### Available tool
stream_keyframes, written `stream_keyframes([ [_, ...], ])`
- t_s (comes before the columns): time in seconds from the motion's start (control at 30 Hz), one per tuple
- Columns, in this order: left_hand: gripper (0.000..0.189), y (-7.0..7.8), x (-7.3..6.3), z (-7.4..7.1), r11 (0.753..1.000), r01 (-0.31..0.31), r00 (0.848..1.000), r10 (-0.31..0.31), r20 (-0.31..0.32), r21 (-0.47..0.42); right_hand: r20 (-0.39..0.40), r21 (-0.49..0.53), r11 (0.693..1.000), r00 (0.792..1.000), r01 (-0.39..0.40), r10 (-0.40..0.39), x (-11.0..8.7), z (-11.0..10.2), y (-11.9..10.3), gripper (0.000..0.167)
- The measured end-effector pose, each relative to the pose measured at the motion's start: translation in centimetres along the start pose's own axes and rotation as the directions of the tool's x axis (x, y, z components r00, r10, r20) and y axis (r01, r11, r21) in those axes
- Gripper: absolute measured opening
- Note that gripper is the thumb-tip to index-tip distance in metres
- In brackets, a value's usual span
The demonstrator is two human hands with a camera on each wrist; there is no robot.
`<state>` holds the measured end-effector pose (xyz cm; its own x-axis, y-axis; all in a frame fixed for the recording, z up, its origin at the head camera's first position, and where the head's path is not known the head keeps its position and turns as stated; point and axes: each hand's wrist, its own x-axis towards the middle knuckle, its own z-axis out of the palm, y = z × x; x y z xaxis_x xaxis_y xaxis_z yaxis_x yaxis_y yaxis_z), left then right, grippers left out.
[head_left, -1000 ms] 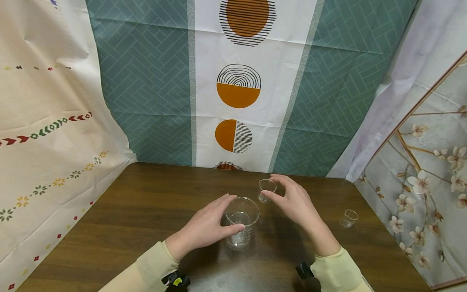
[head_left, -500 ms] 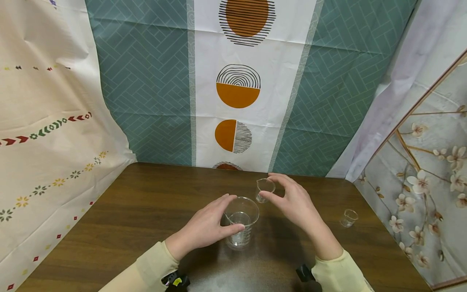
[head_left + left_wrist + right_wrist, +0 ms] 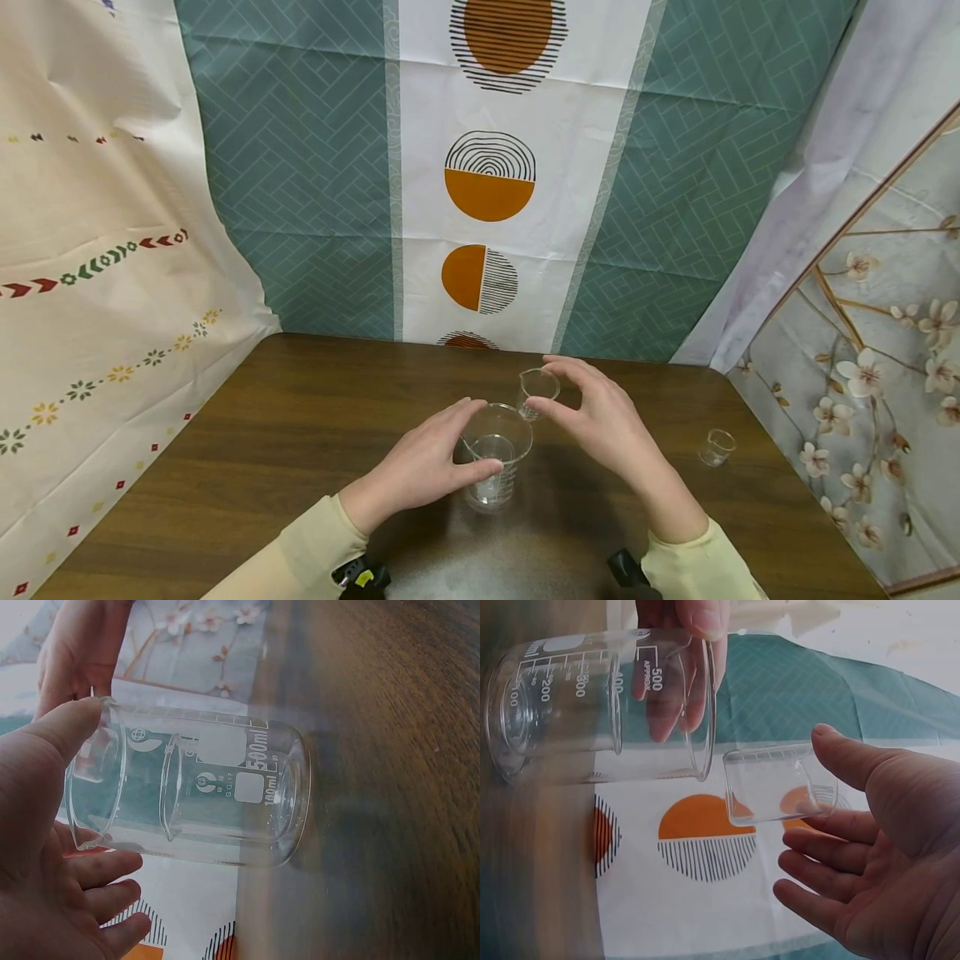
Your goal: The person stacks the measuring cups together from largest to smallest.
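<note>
A large clear glass beaker (image 3: 517, 479), marked 500ml in the left wrist view, stands upright on the table. My left hand (image 3: 423, 462) holds it near the rim, thumb on the near side and fingers behind. Nested inside it is a smaller 100ml beaker (image 3: 250, 789). My right hand (image 3: 600, 417) grips a small glass beaker (image 3: 769, 787) by its rim between thumb and forefinger, the other fingers spread. In the right wrist view this small beaker is off the table, its base level with the large beaker's rim and a little apart from it.
A tiny glass beaker (image 3: 717, 448) stands on the brown wooden table (image 3: 337, 417) at the right. Patterned cloths hang behind the table's back edge (image 3: 360, 339) and along both sides.
My right hand has carried the small beaker a little left, toward the large beaker's rim. The left hand and large beaker have stayed in place.
</note>
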<state>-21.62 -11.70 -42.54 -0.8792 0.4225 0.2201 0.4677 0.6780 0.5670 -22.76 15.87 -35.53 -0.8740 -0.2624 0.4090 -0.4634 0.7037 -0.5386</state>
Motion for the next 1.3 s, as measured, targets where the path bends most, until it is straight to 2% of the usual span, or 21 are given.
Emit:
stream_keyframes([
  [0.43,0.097,-0.1,0.1,-0.1,1.0,0.001,1.0,-0.001,0.004,-0.001,0.007,0.015,0.999,0.999,0.039,-0.04,-0.3,0.1,-1.0,0.051],
  [1.3,0.095,0.0,0.0,-0.1,1.0,-0.001,1.0,0.001,0.007,-0.003,0.03,0.021,0.999,0.998,0.047,-0.048,-0.5,0.9,-1.5,0.046],
])
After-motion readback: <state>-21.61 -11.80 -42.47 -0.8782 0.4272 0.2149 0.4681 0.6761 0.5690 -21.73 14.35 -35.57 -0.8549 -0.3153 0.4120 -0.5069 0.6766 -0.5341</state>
